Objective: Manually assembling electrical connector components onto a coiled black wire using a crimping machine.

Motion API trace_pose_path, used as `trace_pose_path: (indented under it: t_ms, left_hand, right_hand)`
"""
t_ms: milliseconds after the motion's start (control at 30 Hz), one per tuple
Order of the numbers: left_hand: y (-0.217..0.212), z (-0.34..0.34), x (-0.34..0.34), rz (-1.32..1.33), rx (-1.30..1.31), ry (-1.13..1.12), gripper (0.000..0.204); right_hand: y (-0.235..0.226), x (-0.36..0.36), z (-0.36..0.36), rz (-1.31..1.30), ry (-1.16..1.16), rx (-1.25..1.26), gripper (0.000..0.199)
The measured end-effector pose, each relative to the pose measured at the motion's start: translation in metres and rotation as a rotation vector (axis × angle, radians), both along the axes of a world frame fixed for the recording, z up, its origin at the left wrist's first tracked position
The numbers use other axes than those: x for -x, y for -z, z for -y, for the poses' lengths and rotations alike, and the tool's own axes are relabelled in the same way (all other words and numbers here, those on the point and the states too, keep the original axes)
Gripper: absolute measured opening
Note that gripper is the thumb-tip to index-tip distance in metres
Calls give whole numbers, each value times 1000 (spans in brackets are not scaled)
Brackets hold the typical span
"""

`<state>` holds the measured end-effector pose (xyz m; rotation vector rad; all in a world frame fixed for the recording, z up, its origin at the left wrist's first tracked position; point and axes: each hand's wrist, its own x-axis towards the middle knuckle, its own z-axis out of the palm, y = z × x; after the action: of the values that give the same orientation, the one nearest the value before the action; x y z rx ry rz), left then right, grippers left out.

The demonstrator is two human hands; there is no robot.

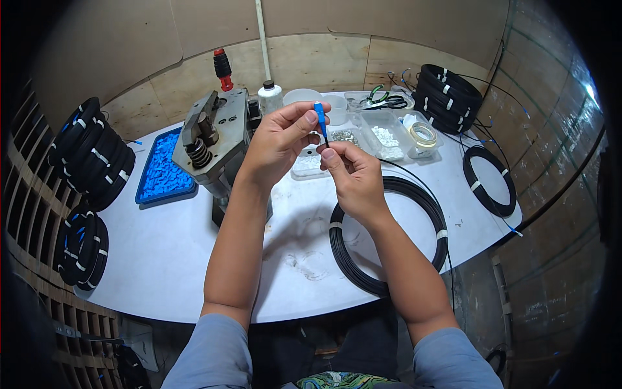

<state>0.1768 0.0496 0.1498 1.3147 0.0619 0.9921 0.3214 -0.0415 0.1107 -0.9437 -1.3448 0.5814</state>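
Observation:
Above the middle of the table I hold a blue fibre-optic cable connector upright. My left hand pinches its blue body between thumb and fingers. Just below the connector, my right hand is closed on the thin black cable that runs into it. The cable leads off to the right, towards a black cable coil bound with white ties. This coil lies flat on the table beneath my right forearm.
A metal press stands left of my hands, beside a blue tray of small blue parts. Clear boxes with small parts, a white bottle and a tape roll stand behind. Stacked coils flank both sides.

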Motion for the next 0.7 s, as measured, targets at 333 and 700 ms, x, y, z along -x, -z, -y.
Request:
trace_pose_path:
  t_ms: [333,700]
  left_hand:
    - [2,-1,-3,24,19,49,27]
    - [2,-1,-3,44,43,72,25]
  right_hand:
    - [-3,-1,1,-15,8,1,20]
    - [-3,0,2,-7,-3,-13,19]
